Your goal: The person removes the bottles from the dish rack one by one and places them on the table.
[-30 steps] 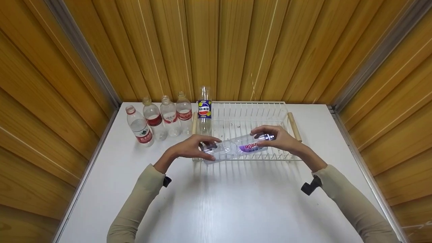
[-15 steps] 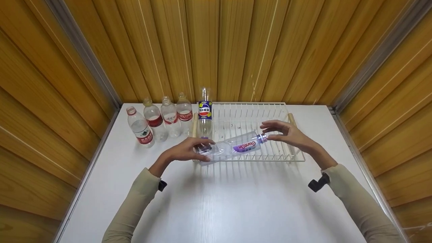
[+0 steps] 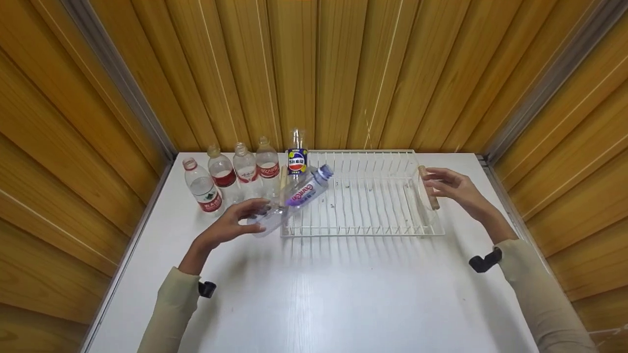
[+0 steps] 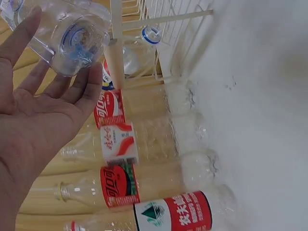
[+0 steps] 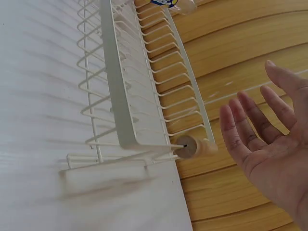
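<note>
My left hand (image 3: 228,225) grips a clear plastic bottle with a purple and red label (image 3: 305,192) by its base. The bottle is tilted, its neck pointing up and right across the left end of the white wire dish rack (image 3: 363,235). In the left wrist view the bottle's base (image 4: 79,41) shows between thumb and fingers. My right hand (image 3: 456,189) is beside the rack's right wooden handle (image 3: 431,196), fingers loosely bent and nothing held. A bottle with a dark blue label (image 3: 297,161) stands in the rack's left end.
Several clear bottles with red labels (image 3: 211,200) stand in a row left of the rack on the white table (image 3: 333,304). Wood-patterned panels (image 3: 343,73) enclose the back and both sides.
My right hand has let go of the bottle's neck and moved right to the rack's handle. My left hand has carried the bottle left, its neck swinging upward.
</note>
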A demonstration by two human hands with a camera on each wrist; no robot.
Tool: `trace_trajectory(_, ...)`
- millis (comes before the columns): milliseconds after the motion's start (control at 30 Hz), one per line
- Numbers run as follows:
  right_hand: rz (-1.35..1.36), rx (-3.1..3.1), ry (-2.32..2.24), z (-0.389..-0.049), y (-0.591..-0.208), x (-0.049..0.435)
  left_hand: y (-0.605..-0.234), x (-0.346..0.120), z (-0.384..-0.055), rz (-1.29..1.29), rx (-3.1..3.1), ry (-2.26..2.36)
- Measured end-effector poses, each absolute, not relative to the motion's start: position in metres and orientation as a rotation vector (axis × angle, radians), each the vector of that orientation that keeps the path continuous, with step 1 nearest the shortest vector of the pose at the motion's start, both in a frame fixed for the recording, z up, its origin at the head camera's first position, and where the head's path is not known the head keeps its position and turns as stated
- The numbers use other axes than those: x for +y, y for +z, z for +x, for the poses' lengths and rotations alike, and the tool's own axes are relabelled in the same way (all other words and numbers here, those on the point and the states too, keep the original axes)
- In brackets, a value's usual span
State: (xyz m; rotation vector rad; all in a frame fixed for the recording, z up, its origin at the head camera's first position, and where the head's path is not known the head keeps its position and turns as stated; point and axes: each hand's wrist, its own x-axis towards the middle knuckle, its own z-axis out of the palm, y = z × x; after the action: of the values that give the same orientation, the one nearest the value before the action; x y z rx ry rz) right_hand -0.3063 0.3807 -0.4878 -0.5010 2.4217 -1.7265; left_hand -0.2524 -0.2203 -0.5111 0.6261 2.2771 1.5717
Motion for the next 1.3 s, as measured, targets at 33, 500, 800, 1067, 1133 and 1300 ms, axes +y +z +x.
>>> trace_trajectory(33,-0.487,2.43,-1.735,-0.307,-0.49,0.384,-0.514,-0.228,-0.249,0.59,2.274,1.599)
trace_trajectory(500,-0.283,2.55,-1.66,-0.308,-0.514,0.413,-0.57,-0.328,-0.193,-0.008,2.353,1.932)
trace_trajectory(800,-0.369,2.549,-1.586,-0.311,-0.521,0.411,-0.588,-0.352,-0.2,-0.311,2.35,1.968)
trace_trajectory(1067,-0.384,2.531,-1.529,-0.314,-0.527,0.407,-0.599,-0.356,-0.221,-0.492,2.384,2.045)
trace_trajectory(1133,-0.379,2.525,-1.517,-0.313,-0.528,0.408,-0.602,-0.355,-0.228,-0.53,2.401,2.088)
trace_trajectory(1300,-0.363,2.5,-1.52,-0.309,-0.527,0.413,-0.61,-0.353,-0.248,-0.611,2.453,2.113)
